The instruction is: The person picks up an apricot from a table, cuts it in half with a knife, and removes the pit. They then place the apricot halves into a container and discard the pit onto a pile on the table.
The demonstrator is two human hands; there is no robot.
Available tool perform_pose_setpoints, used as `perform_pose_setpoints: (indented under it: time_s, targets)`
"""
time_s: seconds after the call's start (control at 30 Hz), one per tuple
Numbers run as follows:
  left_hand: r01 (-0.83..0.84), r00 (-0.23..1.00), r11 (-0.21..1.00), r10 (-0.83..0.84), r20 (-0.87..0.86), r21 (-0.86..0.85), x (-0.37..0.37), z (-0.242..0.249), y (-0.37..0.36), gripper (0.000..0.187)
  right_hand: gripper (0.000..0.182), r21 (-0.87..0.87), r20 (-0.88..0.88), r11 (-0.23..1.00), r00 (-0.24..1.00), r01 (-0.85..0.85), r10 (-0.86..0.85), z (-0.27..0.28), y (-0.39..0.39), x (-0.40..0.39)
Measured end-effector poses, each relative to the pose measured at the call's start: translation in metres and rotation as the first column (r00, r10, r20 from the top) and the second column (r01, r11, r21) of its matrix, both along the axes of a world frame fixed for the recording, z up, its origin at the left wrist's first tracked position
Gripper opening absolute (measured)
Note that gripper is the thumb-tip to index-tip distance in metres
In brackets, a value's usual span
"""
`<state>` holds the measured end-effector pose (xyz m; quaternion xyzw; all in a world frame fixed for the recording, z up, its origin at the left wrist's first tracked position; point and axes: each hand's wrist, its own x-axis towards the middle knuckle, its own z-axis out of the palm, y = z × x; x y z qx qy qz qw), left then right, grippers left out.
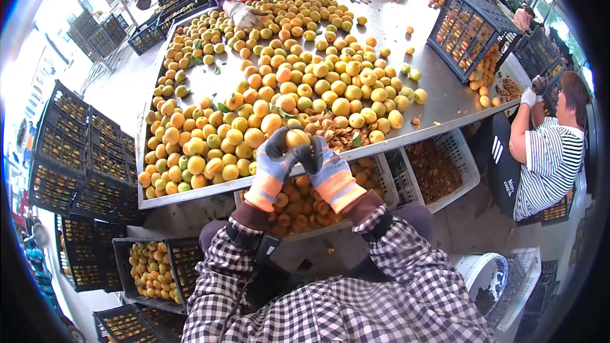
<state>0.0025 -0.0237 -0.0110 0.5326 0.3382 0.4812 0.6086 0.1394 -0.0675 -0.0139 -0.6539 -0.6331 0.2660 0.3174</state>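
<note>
Both my hands wear grey-and-orange work gloves with dark fingers, and they meet above the near edge of a metal table (438,105). My left hand (273,168) is closed round a yellow-orange apricot (296,138). Against the lower right side of that fruit, my right hand (328,174) has its fingers curled in; whether they grip a small tool is hidden. Loose apricots (254,114) cover much of the tabletop. Just beyond my hands lies a heap of torn brownish-orange apricot pieces (333,130). Beneath my wrists, a white crate (386,181) holds orange fruit.
A second white crate (473,174) with brown pieces stands under the table edge. On the right sits a person in a striped shirt (553,165); a tipped black crate (445,32) spills apricots. Stacked black crates (70,146) line the left. Gloved hands (248,14) work across the table.
</note>
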Motion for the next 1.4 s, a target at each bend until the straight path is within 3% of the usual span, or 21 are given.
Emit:
perform_pose_setpoints:
  time_s: [0.03,0.07,0.13,0.2,0.33,0.5,0.67,0.73,0.87,1.0,1.07,1.2,1.27,1.4]
  targets:
    - [0.027,0.997,0.994,-0.019,-0.072,0.110,-0.001,-0.003,0.003,0.043,0.043,0.004,0.004,1.000,1.000,-0.002,0.002,-0.004,0.000,0.002]
    - [0.099,0.995,0.995,-0.099,0.029,0.018,-0.001,-0.007,0.007,0.050,0.052,0.082,0.022,0.997,1.000,0.016,-0.018,-0.015,0.001,0.003]
    - [0.096,0.994,0.995,-0.098,0.057,0.030,0.003,-0.012,0.009,0.048,0.079,0.150,0.048,0.989,0.999,0.011,-0.018,-0.025,0.003,0.005]
    - [0.097,0.991,0.994,-0.100,0.085,0.042,0.005,-0.007,0.007,0.045,0.081,0.135,0.115,0.991,0.993,-0.010,-0.005,-0.024,0.003,0.012]
    - [0.072,0.996,0.992,-0.077,-0.036,-0.107,0.003,0.015,0.002,0.043,0.086,0.169,0.196,0.980,0.978,-0.106,0.072,-0.015,-0.001,0.015]
    - [0.011,0.993,0.975,-0.036,-0.110,-0.220,0.002,0.011,-0.002,0.027,0.081,0.174,0.082,0.978,0.991,-0.119,0.106,-0.005,-0.002,0.011]
    - [0.000,0.998,0.996,-0.006,-0.058,-0.091,0.000,0.000,0.001,0.025,0.071,0.206,-0.067,0.969,0.986,-0.136,0.152,-0.014,-0.001,0.013]
    - [0.023,0.990,0.999,-0.026,-0.138,-0.022,-0.003,-0.004,0.004,0.030,0.059,0.304,-0.226,0.944,0.953,-0.128,0.202,-0.002,-0.002,0.010]
    - [0.026,0.991,0.999,-0.022,-0.132,0.032,-0.002,-0.002,0.001,0.033,0.046,0.209,-0.101,0.964,0.977,-0.164,0.188,-0.010,-0.002,0.014]
    - [0.044,0.993,0.999,-0.041,-0.108,0.024,0.000,0.000,-0.002,0.036,0.049,0.287,-0.169,0.951,0.970,-0.119,0.172,-0.003,-0.006,0.014]
    - [0.043,0.998,0.999,-0.043,-0.055,0.000,0.002,0.002,-0.006,0.038,0.052,0.264,-0.319,0.957,0.926,-0.117,0.201,0.003,-0.009,0.015]
    - [0.071,0.997,0.997,-0.071,-0.024,-0.007,0.002,0.000,-0.008,0.039,0.055,0.255,-0.267,0.960,0.946,-0.117,0.186,-0.010,-0.005,0.017]
    - [0.065,0.998,0.997,-0.066,-0.007,-0.038,0.003,-0.005,-0.009,0.040,0.054,0.353,-0.435,0.931,0.865,-0.090,0.249,-0.018,0.000,0.017]
    - [0.111,0.993,0.991,-0.113,-0.018,-0.076,-0.003,-0.008,-0.004,0.043,0.051,0.438,-0.448,0.894,0.838,-0.099,0.312,-0.006,0.004,0.023]
